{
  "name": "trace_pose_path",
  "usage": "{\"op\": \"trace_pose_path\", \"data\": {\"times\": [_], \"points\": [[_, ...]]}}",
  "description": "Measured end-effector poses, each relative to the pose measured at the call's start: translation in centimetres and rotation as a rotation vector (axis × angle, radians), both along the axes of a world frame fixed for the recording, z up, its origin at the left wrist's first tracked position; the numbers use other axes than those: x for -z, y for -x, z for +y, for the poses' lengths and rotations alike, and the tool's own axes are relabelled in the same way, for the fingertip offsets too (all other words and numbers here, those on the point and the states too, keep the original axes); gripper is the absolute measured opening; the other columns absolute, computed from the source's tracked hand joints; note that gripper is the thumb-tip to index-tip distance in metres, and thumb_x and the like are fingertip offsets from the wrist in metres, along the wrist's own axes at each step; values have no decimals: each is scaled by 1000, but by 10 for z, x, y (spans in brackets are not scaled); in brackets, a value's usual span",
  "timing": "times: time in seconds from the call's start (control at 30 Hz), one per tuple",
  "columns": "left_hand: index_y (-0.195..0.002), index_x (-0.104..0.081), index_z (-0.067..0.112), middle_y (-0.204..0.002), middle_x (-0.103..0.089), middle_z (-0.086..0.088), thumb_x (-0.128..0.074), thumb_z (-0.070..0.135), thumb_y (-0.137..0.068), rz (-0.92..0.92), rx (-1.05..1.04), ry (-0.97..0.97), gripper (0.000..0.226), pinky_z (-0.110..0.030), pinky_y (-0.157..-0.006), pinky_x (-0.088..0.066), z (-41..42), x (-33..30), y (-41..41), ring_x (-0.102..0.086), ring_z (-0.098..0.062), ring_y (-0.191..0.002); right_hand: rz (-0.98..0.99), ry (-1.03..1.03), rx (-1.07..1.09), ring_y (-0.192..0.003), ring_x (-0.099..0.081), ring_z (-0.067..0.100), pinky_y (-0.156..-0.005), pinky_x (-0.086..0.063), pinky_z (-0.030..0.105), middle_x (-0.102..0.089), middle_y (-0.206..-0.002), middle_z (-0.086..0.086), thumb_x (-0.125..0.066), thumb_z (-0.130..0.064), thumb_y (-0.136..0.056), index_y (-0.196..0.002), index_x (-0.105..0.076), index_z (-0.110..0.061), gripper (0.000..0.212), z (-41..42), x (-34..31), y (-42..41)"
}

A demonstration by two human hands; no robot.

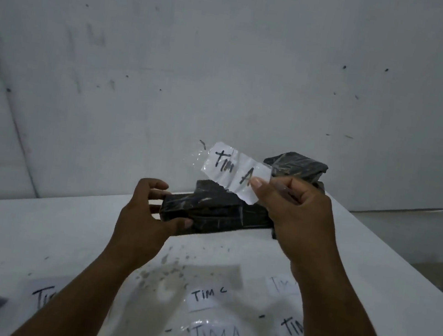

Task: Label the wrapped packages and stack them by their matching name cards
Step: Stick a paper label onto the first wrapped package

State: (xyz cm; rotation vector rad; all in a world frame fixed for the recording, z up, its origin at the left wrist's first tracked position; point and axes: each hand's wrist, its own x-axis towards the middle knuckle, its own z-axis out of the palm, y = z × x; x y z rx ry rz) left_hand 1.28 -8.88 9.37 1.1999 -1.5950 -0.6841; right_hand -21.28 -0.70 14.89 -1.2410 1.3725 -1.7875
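Paper label (235,174) reading "TIM A", tape on it, pinched in right hand (298,213), raised. Left hand (146,214) grips black package (201,212) below-left of label, long axis left-right, above table (30,230). Label goes down-left.

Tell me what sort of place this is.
Probably a bare makeshift packing or sorting room: a plain white table against a scuffed white wall, black wrapped packages piled on it, handwritten name cards laid out.
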Motion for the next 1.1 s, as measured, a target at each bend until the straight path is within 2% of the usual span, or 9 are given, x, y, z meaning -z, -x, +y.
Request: {"op": "trace_pose_path", "data": {"times": [0.17, 0.3, 0.5, 0.67, 0.73, 0.83, 0.93, 1.0, 1.1], "points": [[-114, -48, 42, -115, -65, 13, -96, 17, -63, -5, 6, -71, 74, -36, -78, -63, 57, 21, -28, -68, -11, -101, -43, -8, -131, -58, -59, -3, -67, -47, 28, -65, -59, -15, -81, -29, -84, -80, -74, -17, 14, 30, 10, -16], [-113, -49, 44, -114, -66, 15, -96, 20, -62, -30, -3, -100, 74, -32, -79, -61, 94, 45, -48, -68, -10, -102, -24, -99, -196, -77, -62, 11, -85, -59, 51, -70, -78, 0, -81, -43, -73, -83, -75, -16, 30, 52, 23, -27], [-111, -50, 46, -107, -68, 21, -99, 17, -55, -105, -20, -163, 79, -26, -70, -58, 132, 81, -75, -67, 1, -99, -10, -207, -397, -69, -62, -1, -88, -55, 42, -63, -66, -16, -79, -43, -71, -72, -66, -24, 23, 77, 44, -44], [-111, -55, 34, -106, -69, 25, -102, 20, -48, -132, -66, -243, 80, -20, -66, -57, 150, 97, -91, -67, 2, -94, 42, -288, -479, -69, -56, 6, -80, -53, 36, -48, -73, 5, -79, -38, -80, -72, -64, -24, 22, 88, 61, -62], [-124, -55, 28, -102, -71, 17, -102, 25, -47, -129, -85, -301, 90, -17, -60, -56, 153, 100, -96, -69, 3, -86, 51, -312, -491, -69, -55, 7, -79, -52, 34, -52, -69, 0, -79, -35, -83, -72, -66, -23, 21, 88, 67, -70], [-143, -41, 24, -103, -67, 22, -102, 33, -45, -131, -95, -346, 115, -12, -56, -52, 159, 100, -100, -70, 4, -80, 80, -363, -508, -69, -55, 7, -78, -52, 34, -55, -66, -8, -80, -35, -83, -71, -68, -24, 20, 85, 78, -80], [-128, -29, 47, -111, -58, 27, -100, 44, -45, -192, -76, -357, 108, -7, -65, -43, 168, 93, -104, -64, 5, -90, 73, -395, -531, -62, -56, 7, -76, -52, 32, -54, -62, -10, -80, -32, -85, -69, -67, -23, 23, 84, 85, -88], [-133, -23, 60, -128, -48, 27, -95, 51, -55, -265, -29, -385, 107, -8, -77, -40, 173, 87, -112, -55, 5, -102, 60, -396, -542, -61, -56, 8, -75, -51, 32, -55, -60, -12, -80, -30, -85, -68, -67, -22, 23, 84, 87, -91], [-121, -47, 73, -133, -58, 31, -74, 59, -62, -80, 86, -344, 66, -31, -97, -46, 173, 78, -125, -58, 1, -117, 75, -381, -541, -69, -51, 17, -75, -50, 36, -52, -65, -7, -81, -35, -83, -69, -69, -22, 23, 84, 91, -93]]}}
